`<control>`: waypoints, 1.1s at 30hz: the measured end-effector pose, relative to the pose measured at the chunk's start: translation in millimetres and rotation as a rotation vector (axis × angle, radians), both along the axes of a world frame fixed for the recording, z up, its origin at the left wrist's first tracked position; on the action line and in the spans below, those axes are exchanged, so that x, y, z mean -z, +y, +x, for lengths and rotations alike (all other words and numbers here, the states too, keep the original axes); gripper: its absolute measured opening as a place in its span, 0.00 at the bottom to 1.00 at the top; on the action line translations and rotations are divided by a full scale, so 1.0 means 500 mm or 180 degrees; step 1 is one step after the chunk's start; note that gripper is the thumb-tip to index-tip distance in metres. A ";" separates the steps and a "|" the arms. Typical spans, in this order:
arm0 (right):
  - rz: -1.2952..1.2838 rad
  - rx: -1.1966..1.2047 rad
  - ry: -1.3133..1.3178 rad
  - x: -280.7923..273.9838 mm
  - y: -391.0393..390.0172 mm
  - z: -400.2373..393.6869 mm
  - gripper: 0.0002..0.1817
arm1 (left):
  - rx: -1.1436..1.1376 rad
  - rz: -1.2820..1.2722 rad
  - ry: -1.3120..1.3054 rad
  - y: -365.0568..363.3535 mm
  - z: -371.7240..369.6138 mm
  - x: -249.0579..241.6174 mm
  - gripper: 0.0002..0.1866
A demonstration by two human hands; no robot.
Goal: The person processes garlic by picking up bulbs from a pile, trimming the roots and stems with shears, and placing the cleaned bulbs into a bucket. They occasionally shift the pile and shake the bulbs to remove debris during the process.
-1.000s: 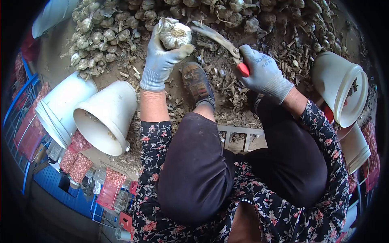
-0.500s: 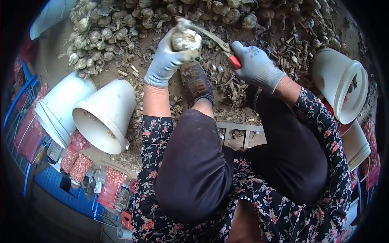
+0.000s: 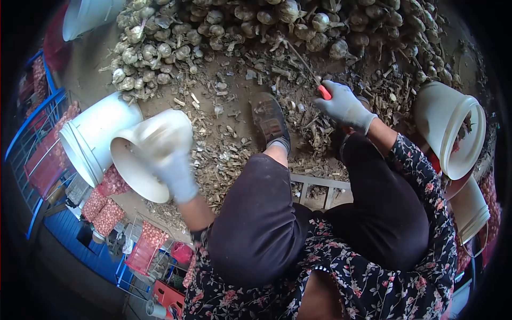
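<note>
My right hand [image 3: 345, 106], in a grey-white glove, is closed around the red handle of a pair of shears [image 3: 324, 93]. Their long, thin metal end points up and left toward the heaped garlic bulbs [image 3: 288, 12]. Motion smears my gloved left hand [image 3: 173, 168] in front of the mouth of a tipped white bucket [image 3: 118, 160]. A pale brownish blur surrounds its fingers; whether a garlic bulb is in them cannot be made out.
Cut stems and husks [image 3: 213, 165] litter the ground around my shoe [image 3: 269, 120]. Another white bucket [image 3: 101, 133] lies at left, and a pail [image 3: 442, 128] leans at right. Red mesh sacks [image 3: 109, 216] stand behind on the left, near a blue metal frame [image 3: 34, 125].
My left hand has swung from the garlic bulb's trimming spot beside the shears, down and left to the tipped bucket. My right hand, still gripping the shears, has shifted slightly down and right.
</note>
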State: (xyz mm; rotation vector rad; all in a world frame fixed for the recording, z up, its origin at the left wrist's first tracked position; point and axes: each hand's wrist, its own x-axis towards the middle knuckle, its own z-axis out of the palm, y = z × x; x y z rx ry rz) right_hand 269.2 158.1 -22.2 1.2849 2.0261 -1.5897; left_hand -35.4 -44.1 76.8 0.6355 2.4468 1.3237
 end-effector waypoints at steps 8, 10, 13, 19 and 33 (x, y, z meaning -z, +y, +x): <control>-0.0294 -0.0395 -0.0088 0.009 0.006 -0.020 0.25 | -0.0093 -0.1731 0.1917 0.026 -0.116 -0.090 0.20; -0.0203 -0.0584 -0.0196 -0.004 0.015 -0.030 0.25 | 0.0704 -0.0689 0.1375 0.162 -0.146 0.023 0.24; -0.0123 -0.0617 -0.0275 -0.010 0.018 -0.032 0.24 | 0.1411 -0.0618 0.0833 0.416 -0.128 0.157 0.36; -0.0078 -0.0442 -0.0173 -0.014 0.018 -0.034 0.23 | 0.1215 -0.0663 0.1294 0.486 -0.116 0.298 0.31; -0.1141 0.0359 0.1328 -0.033 0.069 -0.159 0.20 | 0.1560 0.0920 -0.0772 0.333 0.061 0.190 0.28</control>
